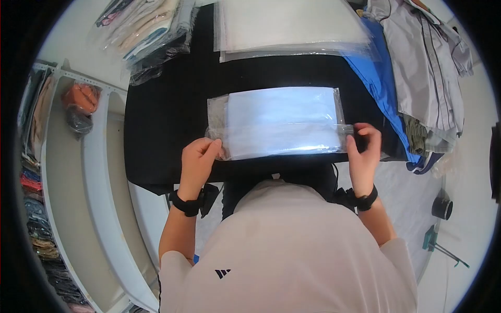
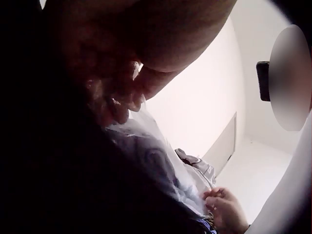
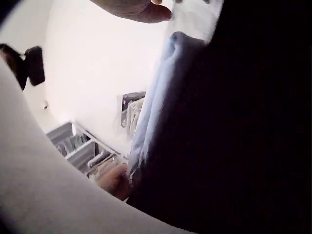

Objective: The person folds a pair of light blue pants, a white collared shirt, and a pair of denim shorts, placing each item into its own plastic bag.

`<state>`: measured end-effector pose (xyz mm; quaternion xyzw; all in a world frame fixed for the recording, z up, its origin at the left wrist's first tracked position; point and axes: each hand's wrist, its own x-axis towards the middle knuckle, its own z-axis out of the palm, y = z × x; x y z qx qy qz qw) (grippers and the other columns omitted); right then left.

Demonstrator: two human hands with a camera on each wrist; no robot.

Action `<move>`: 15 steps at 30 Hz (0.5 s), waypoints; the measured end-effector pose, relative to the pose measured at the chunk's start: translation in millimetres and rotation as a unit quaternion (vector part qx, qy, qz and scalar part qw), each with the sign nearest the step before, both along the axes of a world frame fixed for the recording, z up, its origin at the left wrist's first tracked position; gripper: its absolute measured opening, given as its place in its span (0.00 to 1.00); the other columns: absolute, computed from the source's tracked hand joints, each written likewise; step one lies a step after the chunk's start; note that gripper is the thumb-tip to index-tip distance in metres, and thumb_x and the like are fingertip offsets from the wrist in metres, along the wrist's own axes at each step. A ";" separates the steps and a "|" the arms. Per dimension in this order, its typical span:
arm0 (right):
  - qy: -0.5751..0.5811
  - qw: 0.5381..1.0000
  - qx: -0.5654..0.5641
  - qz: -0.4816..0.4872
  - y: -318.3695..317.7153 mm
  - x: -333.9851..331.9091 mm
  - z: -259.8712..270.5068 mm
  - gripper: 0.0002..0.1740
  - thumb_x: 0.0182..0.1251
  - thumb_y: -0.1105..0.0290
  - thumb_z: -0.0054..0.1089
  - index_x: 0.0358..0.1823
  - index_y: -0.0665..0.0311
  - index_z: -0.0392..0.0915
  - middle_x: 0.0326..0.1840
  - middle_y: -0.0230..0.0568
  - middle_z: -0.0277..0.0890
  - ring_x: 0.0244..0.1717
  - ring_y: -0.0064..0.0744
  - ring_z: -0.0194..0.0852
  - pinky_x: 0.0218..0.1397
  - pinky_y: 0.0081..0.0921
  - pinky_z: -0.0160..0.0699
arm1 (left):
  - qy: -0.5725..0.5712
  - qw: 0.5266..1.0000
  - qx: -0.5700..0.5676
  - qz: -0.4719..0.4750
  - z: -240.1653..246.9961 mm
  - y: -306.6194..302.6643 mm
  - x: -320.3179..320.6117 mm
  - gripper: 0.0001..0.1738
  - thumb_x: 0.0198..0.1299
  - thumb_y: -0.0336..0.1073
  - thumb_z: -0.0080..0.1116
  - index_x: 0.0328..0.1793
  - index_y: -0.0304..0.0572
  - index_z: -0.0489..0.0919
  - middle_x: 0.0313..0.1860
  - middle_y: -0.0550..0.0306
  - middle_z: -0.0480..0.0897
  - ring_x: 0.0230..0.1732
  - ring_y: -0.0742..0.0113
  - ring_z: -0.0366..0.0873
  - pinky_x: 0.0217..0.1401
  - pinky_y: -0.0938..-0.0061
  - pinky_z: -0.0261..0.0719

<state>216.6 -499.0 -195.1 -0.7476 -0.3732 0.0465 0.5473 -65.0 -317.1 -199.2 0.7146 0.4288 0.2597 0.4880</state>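
A folded light blue garment (image 1: 282, 112) lies inside a clear plastic bag (image 1: 216, 112) at the near side of the black table. My left hand (image 1: 199, 159) pinches the bag's near left corner between thumb and fingers. At the opposite end my right hand (image 1: 366, 151) grips the right end of a clear strip that runs across the bag, thumb and forefinger meeting at its edge. In the right wrist view the blue garment (image 3: 156, 92) shows edge-on below the right hand (image 3: 139, 9). Dark shadow hides part of the left hand (image 2: 126, 63) in the left wrist view.
A stack of clear plastic bags (image 1: 292, 26) lies at the table's far side. Packed clothes (image 1: 156, 31) sit at the far left. Blue cloth (image 1: 378, 73) and grey shirts (image 1: 417, 57) lie along the right edge. Shelves (image 1: 78, 172) with folded clothes stand left of the black table (image 1: 162, 115).
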 end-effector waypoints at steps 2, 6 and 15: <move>-0.222 0.972 0.053 -0.046 4.3 -14.4 15.2 0.10 0.50 0.83 0.60 0.35 0.67 0.73 0.46 0.46 0.74 0.47 0.47 0.72 0.52 0.37 0.69 | 0.000 1.000 -0.012 0.005 1.0 2.0 1.3 0.14 0.60 0.34 0.56 0.26 0.30 0.80 0.21 0.57 0.79 0.24 0.74 0.74 0.30 0.78 0.69; -0.366 0.874 -0.045 0.318 18.0 -40.3 24.5 0.20 0.54 0.77 0.54 0.51 0.62 0.77 0.55 0.39 0.75 0.59 0.39 0.71 0.61 0.39 0.67 | -0.002 0.999 -0.043 0.005 0.3 4.3 3.2 0.17 0.60 0.35 0.57 0.23 0.30 0.79 0.18 0.58 0.78 0.23 0.76 0.73 0.29 0.79 0.69; -0.376 0.875 -0.073 0.298 33.9 -45.8 -7.6 0.22 0.55 0.77 0.52 0.53 0.61 0.76 0.57 0.40 0.74 0.61 0.40 0.70 0.63 0.39 0.65 | 0.095 0.884 0.426 -0.167 64.4 -38.4 17.5 0.20 0.57 0.31 0.58 0.57 0.42 0.75 0.60 0.51 0.73 0.61 0.56 0.70 0.63 0.64 0.67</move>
